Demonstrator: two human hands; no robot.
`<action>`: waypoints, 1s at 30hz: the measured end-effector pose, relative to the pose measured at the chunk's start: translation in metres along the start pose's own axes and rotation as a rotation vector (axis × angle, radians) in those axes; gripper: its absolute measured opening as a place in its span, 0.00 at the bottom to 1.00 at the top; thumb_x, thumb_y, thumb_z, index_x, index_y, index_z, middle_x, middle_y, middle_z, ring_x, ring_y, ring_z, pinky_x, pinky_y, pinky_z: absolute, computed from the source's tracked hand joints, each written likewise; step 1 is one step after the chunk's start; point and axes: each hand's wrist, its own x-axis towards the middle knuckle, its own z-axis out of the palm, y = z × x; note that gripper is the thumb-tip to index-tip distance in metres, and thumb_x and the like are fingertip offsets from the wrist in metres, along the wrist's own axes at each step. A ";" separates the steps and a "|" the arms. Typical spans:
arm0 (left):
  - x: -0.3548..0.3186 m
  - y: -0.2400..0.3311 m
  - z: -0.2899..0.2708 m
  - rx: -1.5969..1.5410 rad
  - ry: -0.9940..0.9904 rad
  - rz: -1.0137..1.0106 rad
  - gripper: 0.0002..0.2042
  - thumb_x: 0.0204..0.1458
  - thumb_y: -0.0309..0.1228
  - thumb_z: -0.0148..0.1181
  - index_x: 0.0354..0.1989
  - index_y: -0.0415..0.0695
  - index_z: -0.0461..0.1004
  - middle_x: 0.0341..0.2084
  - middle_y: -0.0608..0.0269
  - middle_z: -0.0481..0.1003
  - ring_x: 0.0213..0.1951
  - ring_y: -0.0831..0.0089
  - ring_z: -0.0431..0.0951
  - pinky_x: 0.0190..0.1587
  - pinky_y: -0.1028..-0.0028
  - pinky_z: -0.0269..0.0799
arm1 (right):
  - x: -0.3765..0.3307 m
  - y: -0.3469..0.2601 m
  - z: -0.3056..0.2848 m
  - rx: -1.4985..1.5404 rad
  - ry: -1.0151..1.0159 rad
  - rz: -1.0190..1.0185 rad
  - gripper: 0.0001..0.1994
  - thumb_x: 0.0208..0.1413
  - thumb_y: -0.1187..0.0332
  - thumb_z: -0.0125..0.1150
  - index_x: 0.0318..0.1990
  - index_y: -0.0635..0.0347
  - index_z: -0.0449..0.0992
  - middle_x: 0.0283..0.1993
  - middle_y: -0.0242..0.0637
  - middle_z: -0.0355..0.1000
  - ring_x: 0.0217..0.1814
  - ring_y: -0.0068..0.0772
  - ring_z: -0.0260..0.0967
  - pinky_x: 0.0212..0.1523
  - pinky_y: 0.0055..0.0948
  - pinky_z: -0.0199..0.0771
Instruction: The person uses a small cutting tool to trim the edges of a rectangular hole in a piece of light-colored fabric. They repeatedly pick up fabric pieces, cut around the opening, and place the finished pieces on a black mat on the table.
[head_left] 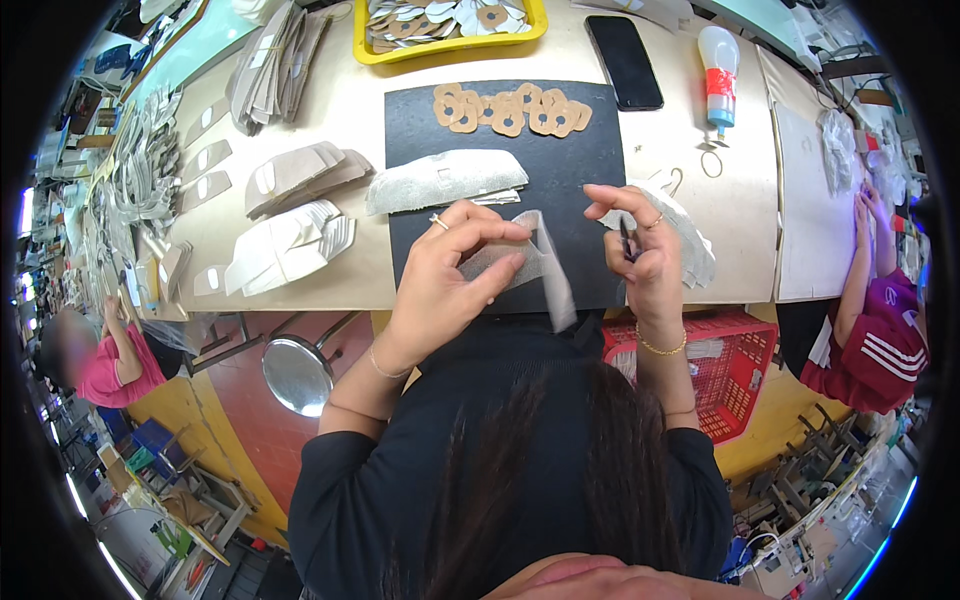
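Observation:
My left hand [455, 262] pinches a grey mesh fabric piece [545, 272] over the near edge of a black mat [560, 170]. My right hand [640, 245] holds a thin dark tool, perhaps a pen or small brush [626, 240], just right of that piece, with its fingers near the fabric's upper corner. A stack of similar mesh pieces [445, 180] lies on the mat beyond my left hand. More mesh pieces [690, 245] lie under and to the right of my right hand. A row of tan cut-out patches [510, 108] sits at the mat's far edge.
A yellow tray [450, 45] of patches, a black phone [624, 60] and a glue bottle [718, 75] stand at the back. Piles of beige and white pieces [290, 215] lie to the left. A red basket [730, 360] sits under the table. Other people work at left [105, 365] and right [880, 320].

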 end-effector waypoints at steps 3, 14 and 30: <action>0.006 -0.003 -0.002 0.026 -0.010 -0.021 0.15 0.51 0.18 0.63 0.49 0.35 0.75 0.42 0.62 0.71 0.42 0.79 0.74 0.43 0.81 0.70 | 0.001 0.004 -0.009 0.142 -0.003 0.035 0.51 0.43 0.26 0.57 0.57 0.70 0.70 0.46 0.36 0.72 0.23 0.04 0.51 0.20 0.08 0.48; 0.007 -0.012 -0.004 -0.284 -0.092 -0.178 0.19 0.52 0.22 0.66 0.54 0.36 0.75 0.40 0.66 0.71 0.36 0.83 0.71 0.37 0.84 0.67 | 0.042 0.039 -0.045 -0.210 0.278 0.076 0.19 0.67 0.56 0.53 0.46 0.67 0.78 0.30 0.27 0.67 0.19 0.12 0.53 0.20 0.17 0.52; 0.026 -0.106 0.008 0.161 -0.332 -0.139 0.15 0.48 0.27 0.61 0.46 0.39 0.78 0.38 0.54 0.78 0.41 0.62 0.77 0.47 0.68 0.71 | 0.124 0.079 -0.007 -1.031 0.243 -0.106 0.19 0.44 0.65 0.74 0.44 0.59 0.77 0.41 0.41 0.71 0.41 0.41 0.74 0.44 0.36 0.75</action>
